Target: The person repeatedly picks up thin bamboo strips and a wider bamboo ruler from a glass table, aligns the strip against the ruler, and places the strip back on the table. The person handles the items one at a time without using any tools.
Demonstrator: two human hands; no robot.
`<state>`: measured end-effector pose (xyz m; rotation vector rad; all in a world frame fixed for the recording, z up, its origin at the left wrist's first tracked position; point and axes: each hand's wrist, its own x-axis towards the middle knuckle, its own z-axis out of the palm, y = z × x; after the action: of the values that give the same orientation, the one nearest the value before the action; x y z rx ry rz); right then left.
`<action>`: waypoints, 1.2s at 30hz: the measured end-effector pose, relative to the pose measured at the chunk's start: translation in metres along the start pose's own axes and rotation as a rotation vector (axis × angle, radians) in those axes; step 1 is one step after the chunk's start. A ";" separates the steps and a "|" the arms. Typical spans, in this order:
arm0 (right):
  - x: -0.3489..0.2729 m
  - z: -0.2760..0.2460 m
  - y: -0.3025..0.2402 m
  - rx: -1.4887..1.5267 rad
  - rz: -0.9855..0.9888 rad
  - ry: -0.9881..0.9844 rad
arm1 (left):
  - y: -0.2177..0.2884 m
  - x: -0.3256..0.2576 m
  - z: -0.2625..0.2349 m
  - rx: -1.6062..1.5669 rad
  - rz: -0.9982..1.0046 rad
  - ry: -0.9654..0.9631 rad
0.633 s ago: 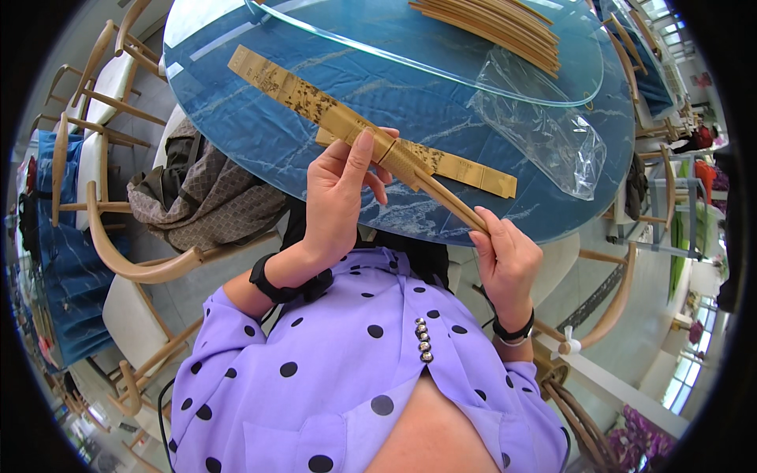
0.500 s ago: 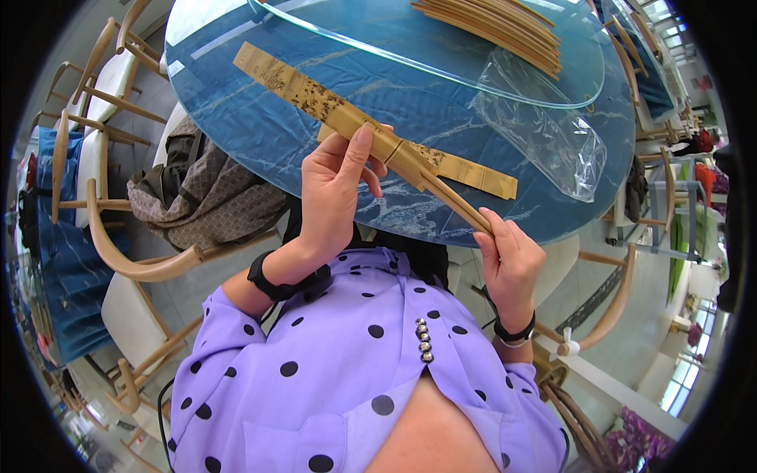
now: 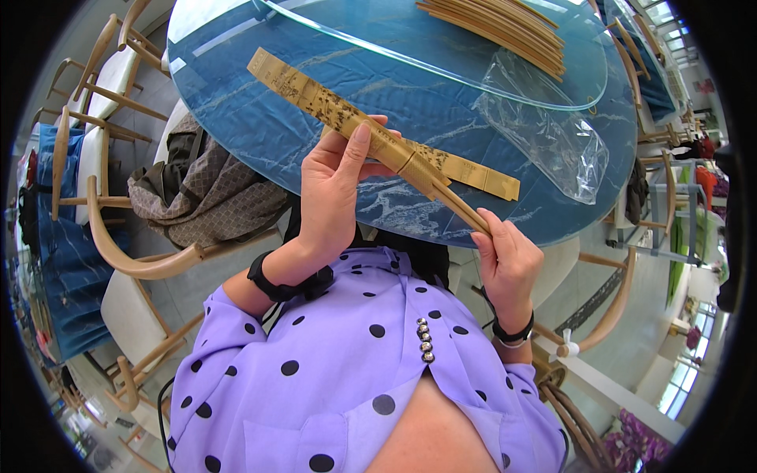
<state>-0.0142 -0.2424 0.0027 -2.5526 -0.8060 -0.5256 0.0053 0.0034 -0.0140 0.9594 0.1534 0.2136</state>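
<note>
My left hand [image 3: 331, 189] pinches a long gold paper chopstick sleeve [image 3: 315, 102] with dark printed patterns, thumb on top and fingers beneath. The sleeve slants from upper left to lower right above the table. A pair of light wooden chopsticks [image 3: 461, 206] sticks out of its lower right end. My right hand [image 3: 506, 260] grips the free ends of those chopsticks between thumb and fingers. Behind the held sleeve lies a second gold sleeve [image 3: 477, 175] on the table, its left part partly covered by my left hand and the held sleeve.
A round table [image 3: 236, 134] with a blue marbled cover carries a glass turntable [image 3: 378, 59]. Stacked wooden chopsticks [image 3: 505, 35] lie at the back, beside a clear plastic bag [image 3: 564, 150]. Left of me, a patterned bag [image 3: 205, 181] rests by a wooden chair [image 3: 150, 268].
The held sleeve has shifted slightly down and right along the chopsticks, toward my right hand. My right hand has moved a little left; both grips are kept.
</note>
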 end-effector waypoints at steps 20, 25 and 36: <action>0.004 0.004 -0.008 -0.017 -0.009 0.020 | -0.002 -0.009 0.004 0.007 0.015 -0.004; 0.004 0.006 -0.007 -0.019 -0.016 0.012 | 0.001 -0.005 0.003 -0.017 -0.020 0.010; 0.009 0.008 -0.012 -0.016 -0.020 0.024 | 0.000 -0.005 0.000 0.031 -0.014 0.005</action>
<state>-0.0130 -0.2255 0.0032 -2.5502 -0.8223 -0.5703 0.0004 0.0023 -0.0137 0.9880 0.1687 0.2011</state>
